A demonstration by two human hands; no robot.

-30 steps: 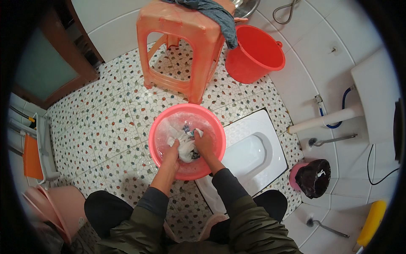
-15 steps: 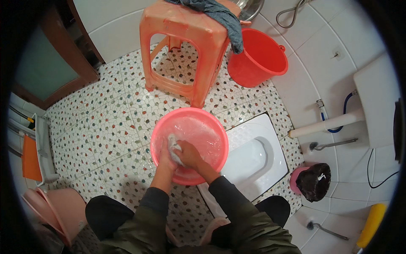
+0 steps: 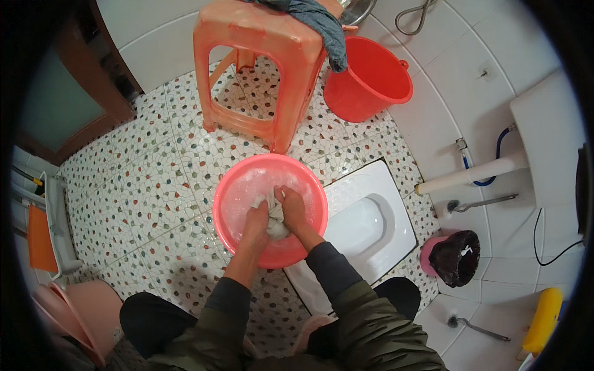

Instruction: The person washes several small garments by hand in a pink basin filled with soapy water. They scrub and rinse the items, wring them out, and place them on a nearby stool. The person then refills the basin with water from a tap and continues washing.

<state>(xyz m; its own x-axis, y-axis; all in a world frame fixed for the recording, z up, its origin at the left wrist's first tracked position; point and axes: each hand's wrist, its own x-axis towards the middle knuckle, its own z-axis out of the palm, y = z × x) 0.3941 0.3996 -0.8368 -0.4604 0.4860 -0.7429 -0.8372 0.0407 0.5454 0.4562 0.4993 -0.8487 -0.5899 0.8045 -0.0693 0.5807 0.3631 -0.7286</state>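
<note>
A pink plastic basin (image 3: 318, 232) on the tiled floor holds cloudy, sudsy water. Over it, both my hands grip a bunched, wet, whitish cloth (image 3: 276, 216). My left hand (image 3: 258, 224) is closed on the cloth's left side. My right hand (image 3: 292, 209) is closed on its right side, fingers curled over the top. The cloth is crumpled between the hands, and its lower part hangs near the water. Whether it touches the water I cannot tell.
Beyond the basin stands an orange plastic stool (image 3: 260, 28) with a grey-blue cloth (image 3: 318, 25) draped on it. A red bucket (image 3: 365, 80) is beside the stool. The basin's right side adjoins a white squat toilet (image 3: 396, 191). A lined bin (image 3: 455, 260) stands by the right wall, pink tubs (image 3: 93, 309) at lower left.
My hands have shifted right within the basin and the cloth is now bunched upright between them. Before, it lay pressed between my hands near the basin's left side. The view has shifted slightly.
</note>
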